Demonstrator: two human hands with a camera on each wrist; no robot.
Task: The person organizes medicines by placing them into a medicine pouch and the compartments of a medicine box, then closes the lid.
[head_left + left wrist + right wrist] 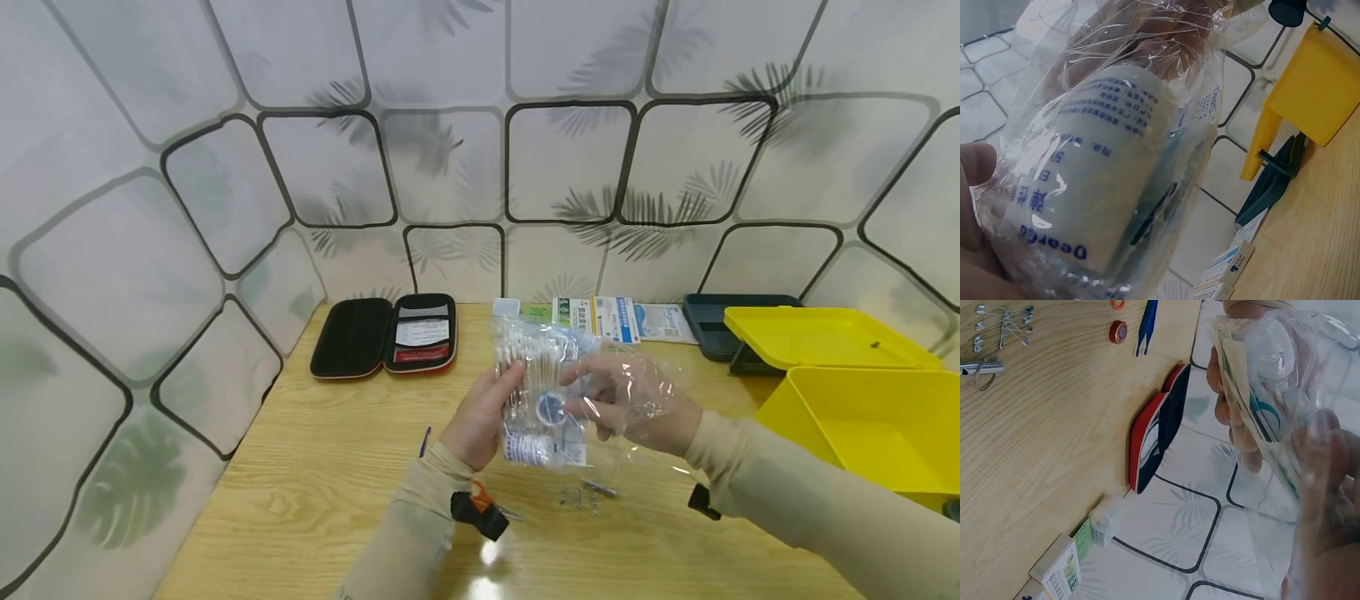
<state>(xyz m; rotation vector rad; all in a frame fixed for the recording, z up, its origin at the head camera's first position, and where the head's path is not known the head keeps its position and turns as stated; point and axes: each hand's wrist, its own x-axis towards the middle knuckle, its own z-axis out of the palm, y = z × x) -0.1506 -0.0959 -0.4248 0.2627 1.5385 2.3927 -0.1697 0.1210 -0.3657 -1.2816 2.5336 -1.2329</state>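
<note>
My left hand [480,417] grips the left edge of a clear plastic bag [528,329], held upright above the table. Cotton swabs [534,367] and a round blue-and-white item [551,408] show through the plastic. At the bag's bottom lies a white roll [1097,162] with blue print, seen close up in the left wrist view. My right hand [637,396] is at the bag's right side, behind loose clear plastic. One of its fingers reaches the edge of the round item; whether it pinches anything is unclear through the glare.
Below the hands lie orange-handled scissors [482,497], safety pins [579,497] and a metal tube with a ring [984,367]. Blue tweezers [1147,328] lie near a small red roll [1118,332]. An open black case [351,337], several packets [615,319] and a yellow box [892,417] stand farther out.
</note>
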